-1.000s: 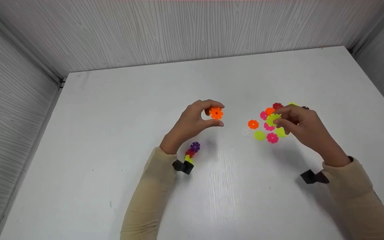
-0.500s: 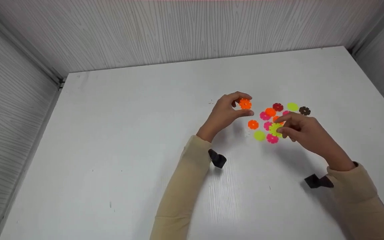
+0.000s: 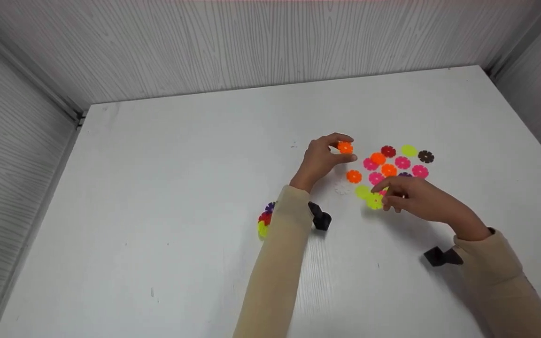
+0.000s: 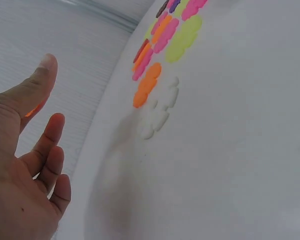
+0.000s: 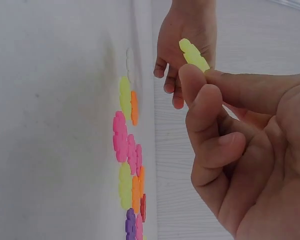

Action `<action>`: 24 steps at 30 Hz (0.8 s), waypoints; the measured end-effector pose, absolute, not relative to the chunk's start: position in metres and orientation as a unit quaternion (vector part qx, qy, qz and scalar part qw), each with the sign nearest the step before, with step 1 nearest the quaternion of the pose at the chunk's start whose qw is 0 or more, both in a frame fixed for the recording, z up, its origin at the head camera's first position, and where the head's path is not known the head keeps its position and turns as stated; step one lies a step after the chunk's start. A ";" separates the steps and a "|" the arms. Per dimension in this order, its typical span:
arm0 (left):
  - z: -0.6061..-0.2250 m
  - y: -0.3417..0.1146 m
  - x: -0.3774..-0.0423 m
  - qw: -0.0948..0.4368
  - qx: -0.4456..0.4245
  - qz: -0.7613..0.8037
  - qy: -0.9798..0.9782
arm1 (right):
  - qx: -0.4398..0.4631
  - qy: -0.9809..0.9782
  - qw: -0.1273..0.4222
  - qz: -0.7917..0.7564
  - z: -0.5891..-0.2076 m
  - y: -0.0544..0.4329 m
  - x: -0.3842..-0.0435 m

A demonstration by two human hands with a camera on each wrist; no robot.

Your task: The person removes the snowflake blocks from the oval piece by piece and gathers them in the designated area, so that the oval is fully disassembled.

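Observation:
My left hand [image 3: 320, 157] holds an orange notched plastic disc [image 3: 345, 147] between thumb and fingers, above the table's middle. In the left wrist view only a sliver of orange shows behind the thumb. My right hand [image 3: 413, 197] pinches a yellow notched disc [image 5: 194, 54] between thumb and index finger, its other fingers curled in. That hand hovers over the near side of a group of loose discs, partly covering it. Left of the group lie a loose orange disc [image 3: 354, 176] and a white disc [image 4: 160, 110].
Loose pink [image 3: 402, 163], dark red [image 3: 388, 151] and dark brown [image 3: 426, 157] discs lie in the group on the white table [image 3: 167, 188]. Beside my left sleeve [image 3: 282, 244] sits a purple, red and yellow cluster of discs [image 3: 265, 218], partly hidden. A wood-grain panel [image 3: 270, 42] stands behind.
My left hand has moved right with the orange disc, toward the group, then stayed nearly still. My right hand has come nearer the table's front with the yellow disc.

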State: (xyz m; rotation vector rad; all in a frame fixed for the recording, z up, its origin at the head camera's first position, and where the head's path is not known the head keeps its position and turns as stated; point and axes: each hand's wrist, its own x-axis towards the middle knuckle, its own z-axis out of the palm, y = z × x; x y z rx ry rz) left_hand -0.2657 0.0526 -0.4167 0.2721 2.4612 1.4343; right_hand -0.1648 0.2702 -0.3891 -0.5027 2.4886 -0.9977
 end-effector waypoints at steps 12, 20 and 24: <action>-0.425 0.063 -0.268 0.170 0.092 0.377 0.906 | -0.183 0.889 0.269 -0.322 -0.401 0.265 -0.169; -0.428 0.065 -0.269 0.145 0.112 0.314 0.932 | -0.166 0.890 0.283 -0.315 -0.407 0.258 -0.169; -0.428 0.067 -0.269 0.140 0.104 0.308 0.935 | -0.158 0.891 0.288 -0.313 -0.405 0.257 -0.167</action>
